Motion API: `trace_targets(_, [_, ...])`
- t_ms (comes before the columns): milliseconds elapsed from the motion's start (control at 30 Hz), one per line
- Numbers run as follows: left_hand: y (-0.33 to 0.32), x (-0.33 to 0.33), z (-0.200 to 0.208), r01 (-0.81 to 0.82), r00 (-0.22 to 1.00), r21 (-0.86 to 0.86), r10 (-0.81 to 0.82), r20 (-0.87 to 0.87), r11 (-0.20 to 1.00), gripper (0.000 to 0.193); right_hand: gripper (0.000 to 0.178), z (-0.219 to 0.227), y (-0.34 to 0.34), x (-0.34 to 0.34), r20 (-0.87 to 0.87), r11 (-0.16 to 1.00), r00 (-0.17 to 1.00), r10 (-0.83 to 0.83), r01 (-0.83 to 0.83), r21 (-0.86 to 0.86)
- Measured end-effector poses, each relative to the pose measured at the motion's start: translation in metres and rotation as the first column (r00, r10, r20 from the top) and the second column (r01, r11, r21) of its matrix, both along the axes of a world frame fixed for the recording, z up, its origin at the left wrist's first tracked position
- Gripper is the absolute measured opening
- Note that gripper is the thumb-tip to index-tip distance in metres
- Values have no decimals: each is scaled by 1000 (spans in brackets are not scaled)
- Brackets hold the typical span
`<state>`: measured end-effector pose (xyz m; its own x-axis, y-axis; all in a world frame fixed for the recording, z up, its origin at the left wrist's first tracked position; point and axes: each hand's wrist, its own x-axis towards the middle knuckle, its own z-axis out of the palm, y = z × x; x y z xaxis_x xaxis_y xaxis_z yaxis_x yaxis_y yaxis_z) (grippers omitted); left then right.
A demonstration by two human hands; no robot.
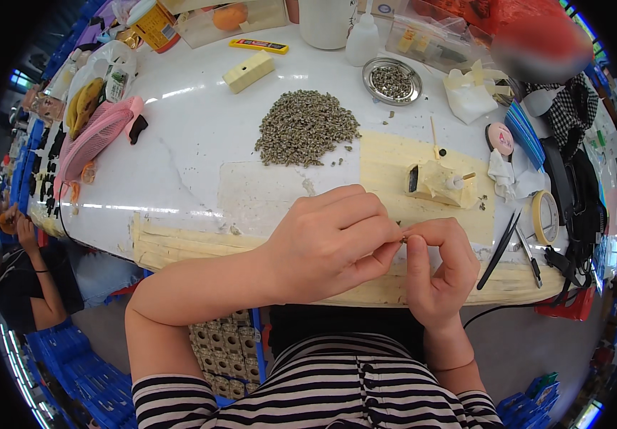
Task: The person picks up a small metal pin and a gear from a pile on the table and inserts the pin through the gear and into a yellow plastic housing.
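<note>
My right hand [438,268] pinches a tiny dark metal piece [403,240], nearer me and rightward of the heap of small grey metal pieces [305,129]. My left hand [337,239], closer to that heap, holds its fingertips just beside; whether they grip too, or the piece's long axis, I cannot tell.

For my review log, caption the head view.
Left hand and right hand meet at a tiny part near a heap of small greyish pieces.

Brightly and evenly lit, with white glare streaks on the tabletop [187,143] and soft shadows. Fairly crisp around the left hand [330,247], smeared at upper right, bent strongly toward the dark round rim.
</note>
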<state>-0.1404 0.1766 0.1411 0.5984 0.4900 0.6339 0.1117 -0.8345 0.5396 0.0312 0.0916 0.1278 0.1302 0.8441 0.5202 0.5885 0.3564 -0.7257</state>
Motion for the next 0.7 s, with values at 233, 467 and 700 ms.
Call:
trace_targets(233, [-1,0,-1,23,999,-4,-23,27,1000,25,4,1,-2,1,-108,997,993,48,-54,-57])
trace_targets(467, [1,1,0,66,995,-58,-62,79,996,24,3,2,-5,3,-215,986,975,65,-95,-137])
trace_targets(700, [0,2,0,75,993,-88,-66,98,993,24,4,2,-6,3,-291,976,954,65,-122,-182])
